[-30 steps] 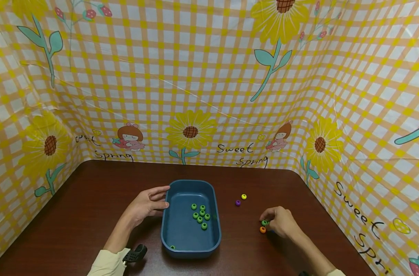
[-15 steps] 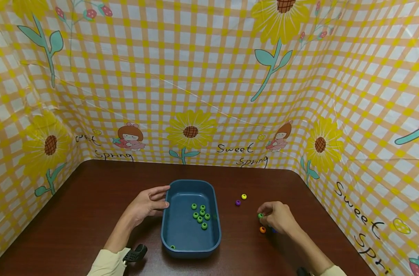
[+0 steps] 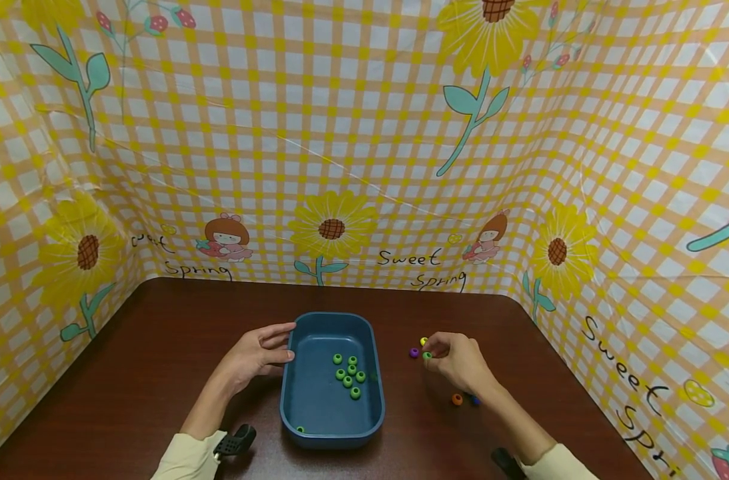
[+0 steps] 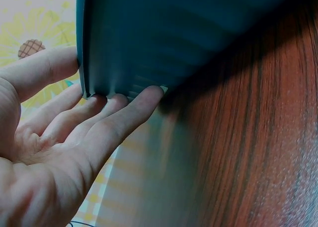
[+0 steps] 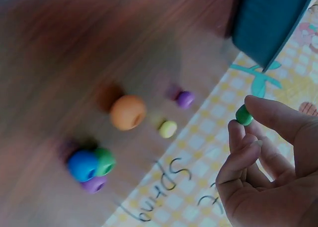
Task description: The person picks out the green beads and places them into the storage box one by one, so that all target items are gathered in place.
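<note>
My right hand (image 3: 460, 361) pinches a green bead (image 5: 244, 115) between thumb and fingertips, held above the table to the right of the blue box (image 3: 333, 433). Inside that box lie several green beads (image 3: 348, 382), and one more sits in its near left corner. The fingertips of my left hand (image 3: 250, 357) touch the box's left outer wall, the fingers nearly straight. Past the right fingertips in the head view are a purple bead (image 3: 414, 353) and a partly covered yellow bead (image 3: 423, 341).
On the dark wooden table (image 3: 208, 313), an orange bead (image 3: 457, 399) lies near my right forearm. The right wrist view has a blue bead (image 5: 83, 166) touching a green bead (image 5: 105, 161) and a purple bead (image 5: 94, 184). Checked cloth (image 3: 364, 160) encloses the back and sides.
My right hand has lifted the green bead from near the orange one and carried it leftward and away, toward the purple and yellow beads. My left hand and the box have stayed still.
</note>
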Demonstrator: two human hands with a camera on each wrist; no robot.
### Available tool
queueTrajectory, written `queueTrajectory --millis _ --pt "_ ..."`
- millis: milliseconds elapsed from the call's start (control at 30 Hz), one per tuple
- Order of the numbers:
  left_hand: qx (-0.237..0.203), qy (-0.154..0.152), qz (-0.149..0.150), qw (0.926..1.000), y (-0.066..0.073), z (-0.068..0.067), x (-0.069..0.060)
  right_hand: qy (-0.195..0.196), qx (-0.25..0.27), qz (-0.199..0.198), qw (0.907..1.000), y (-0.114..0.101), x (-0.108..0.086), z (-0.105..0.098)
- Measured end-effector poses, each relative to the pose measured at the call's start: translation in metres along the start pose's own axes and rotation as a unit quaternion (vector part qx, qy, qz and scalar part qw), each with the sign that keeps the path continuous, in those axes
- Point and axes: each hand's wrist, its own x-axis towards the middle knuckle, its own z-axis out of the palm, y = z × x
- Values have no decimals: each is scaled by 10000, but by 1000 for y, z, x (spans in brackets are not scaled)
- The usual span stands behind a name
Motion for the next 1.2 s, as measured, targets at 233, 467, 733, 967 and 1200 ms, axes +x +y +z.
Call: queueTrajectory --millis 233,467,733,967,1200 --pt "-80 -23 -18 10000 -1 -1 2 -2 277 -122 9995 -20 10 10" --pt "-71 20 -21 10000 0 0 1 49 316 -407 9987 -41 20 20" --pt "-9 82 -65 9999 -2 0 1 41 417 -482 9980 -64 27 34" --pt "-145 164 -156 9996 -4 0 4 79 406 -555 9976 -77 30 50" --pt "-132 133 -114 9998 -4 0 4 98 471 -836 9953 -86 31 65"
